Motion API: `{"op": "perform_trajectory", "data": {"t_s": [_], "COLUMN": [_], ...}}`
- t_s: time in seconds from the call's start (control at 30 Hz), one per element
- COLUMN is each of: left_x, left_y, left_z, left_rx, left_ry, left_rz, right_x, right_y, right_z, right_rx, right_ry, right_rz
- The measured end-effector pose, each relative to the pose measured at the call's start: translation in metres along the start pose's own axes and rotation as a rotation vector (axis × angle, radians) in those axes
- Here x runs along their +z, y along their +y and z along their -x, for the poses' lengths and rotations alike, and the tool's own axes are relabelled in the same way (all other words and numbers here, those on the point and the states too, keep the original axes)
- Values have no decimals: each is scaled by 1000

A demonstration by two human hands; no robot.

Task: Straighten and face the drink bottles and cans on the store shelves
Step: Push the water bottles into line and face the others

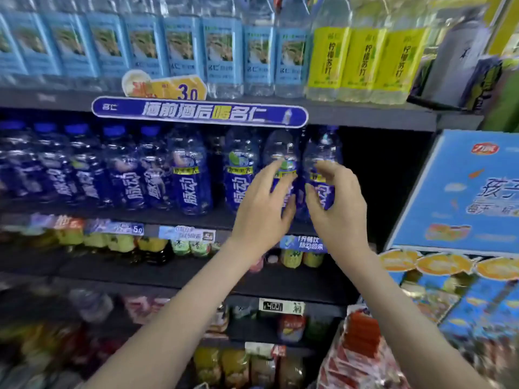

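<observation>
Start at the left. A row of blue bottles (120,175) stands on the middle shelf (140,217), side by side, with their white words turned out to you. After them comes a dark gap, then one more bottle (241,169) that stands alone.

Next are the two bottles you are working on. Your left hand (261,206) is spread wide, and its straight fingers lie on the front of the second-last bottle (280,147). The hand hides most of that label, so you cannot tell which way it faces.

Just beside it is the end bottle (323,147). Your right hand (337,209) is curled round it, with the thumb on its left side and the fingers bent over its front. The picture is a bit blurry here, but a strip of label shows between thumb and fingers.

Both bottles stand straight up, so their long way runs up and down. They sit right in front of your hands, each hand on its own bottle, and the two bottles are close to touching.

So the next move is likely a turn, not a lift. Spin each bottle round on its bottom until the white words look at you. Go gently, because a tall bottle could tip into the one next to it.

To the right of the shelf there is a big blue box (463,192).
</observation>
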State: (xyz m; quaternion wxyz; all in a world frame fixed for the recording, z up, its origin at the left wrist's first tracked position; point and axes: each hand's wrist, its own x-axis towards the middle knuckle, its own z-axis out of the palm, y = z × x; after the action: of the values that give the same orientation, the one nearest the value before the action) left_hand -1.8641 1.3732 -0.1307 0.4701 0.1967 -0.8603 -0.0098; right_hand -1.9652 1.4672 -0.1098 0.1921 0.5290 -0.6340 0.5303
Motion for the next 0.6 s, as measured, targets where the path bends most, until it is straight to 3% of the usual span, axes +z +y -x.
{"op": "perform_trajectory", "data": {"t_s": [0.17, 0.27, 0.47, 0.6], "left_x": [0, -5, -29, -46], "left_y": [-34, -59, -122, -164], "left_z": [98, 149, 235, 284], "left_rx": [-245, -400, -712, -780], "left_ry": [-311, -410, -629, -702], "left_rz": [-2, -9, -75, -94], "right_x": [68, 101, 160, 202], "right_y": [-1, 0, -1, -11], "right_z": [87, 129, 196, 240], "right_rx": [160, 239, 472, 670], "right_ry": [-316, -446, -648, -685], "right_rz": [-56, -58, -21, 30]}}
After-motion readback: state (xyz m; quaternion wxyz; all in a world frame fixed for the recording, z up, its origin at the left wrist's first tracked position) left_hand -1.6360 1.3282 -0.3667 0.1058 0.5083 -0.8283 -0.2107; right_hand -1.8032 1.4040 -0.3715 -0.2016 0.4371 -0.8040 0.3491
